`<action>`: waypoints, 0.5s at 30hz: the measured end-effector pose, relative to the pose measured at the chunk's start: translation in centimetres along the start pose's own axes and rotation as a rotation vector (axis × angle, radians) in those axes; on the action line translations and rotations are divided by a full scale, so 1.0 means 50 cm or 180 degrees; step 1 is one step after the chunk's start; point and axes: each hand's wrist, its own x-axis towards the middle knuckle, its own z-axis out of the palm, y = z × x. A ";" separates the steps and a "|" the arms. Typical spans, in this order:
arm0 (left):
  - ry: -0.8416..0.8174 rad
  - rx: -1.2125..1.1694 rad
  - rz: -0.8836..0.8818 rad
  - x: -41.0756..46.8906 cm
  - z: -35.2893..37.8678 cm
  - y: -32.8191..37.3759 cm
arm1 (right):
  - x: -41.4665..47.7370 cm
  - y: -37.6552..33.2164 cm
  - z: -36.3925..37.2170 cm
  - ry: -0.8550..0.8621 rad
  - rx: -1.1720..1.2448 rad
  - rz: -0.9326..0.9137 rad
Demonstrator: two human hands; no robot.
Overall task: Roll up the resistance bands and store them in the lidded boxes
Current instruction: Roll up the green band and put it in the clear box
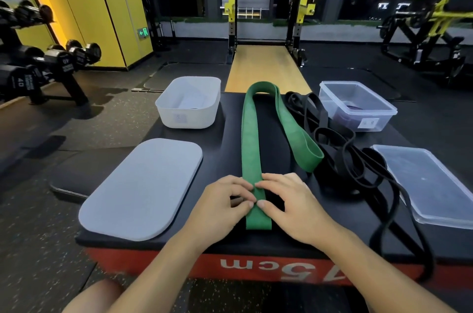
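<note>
Roll start: left hand [225, 201] and right hand [290, 200] pinch green band [250, 138] near its end; next, probably curl that end over tightly.

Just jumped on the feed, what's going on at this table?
A person pinches the green band near its close end with the left hand and right hand, seemingly about to roll it; it lies unrolled. The black bands sit tangled to its right. The white box and clear box stand open, the grey lid and clear lid lying nearby.

Head-worn view, forward-down, close over box top [225, 149]
</note>
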 end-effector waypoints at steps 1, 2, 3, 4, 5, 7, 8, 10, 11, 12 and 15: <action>-0.0010 0.0034 0.0026 -0.003 0.000 0.000 | -0.004 -0.001 -0.002 -0.0056 -0.0051 -0.0039; -0.0024 0.0085 0.0056 -0.005 0.001 -0.001 | -0.006 -0.001 -0.004 -0.0087 -0.0071 -0.0060; -0.0041 0.0146 0.0084 -0.006 0.001 -0.001 | -0.007 -0.002 -0.006 -0.0109 -0.0039 -0.0056; -0.0057 0.0209 0.0106 -0.006 0.002 -0.002 | -0.007 -0.003 -0.008 -0.0136 0.0033 -0.0043; -0.0078 0.0263 0.0125 -0.006 0.002 -0.001 | -0.008 -0.005 -0.009 -0.0168 0.0112 -0.0030; -0.0124 0.0408 0.0191 -0.007 0.003 -0.001 | -0.012 -0.006 -0.011 -0.0183 0.0217 -0.0082; -0.0133 0.0528 0.0242 -0.009 0.005 0.000 | -0.015 -0.005 -0.012 -0.0157 0.0296 -0.0120; -0.0070 0.0824 0.0377 -0.017 0.008 0.000 | -0.023 -0.005 -0.014 -0.0087 0.0517 -0.0214; 0.0004 0.1001 0.0469 -0.022 0.011 -0.001 | -0.026 -0.006 -0.013 -0.0050 0.0577 -0.0313; 0.0091 0.1200 0.0577 -0.026 0.013 -0.003 | -0.029 -0.007 -0.012 -0.0020 0.0586 -0.0444; 0.0142 0.1508 0.0771 -0.030 0.013 -0.003 | -0.035 -0.011 -0.007 0.0036 0.0539 -0.0779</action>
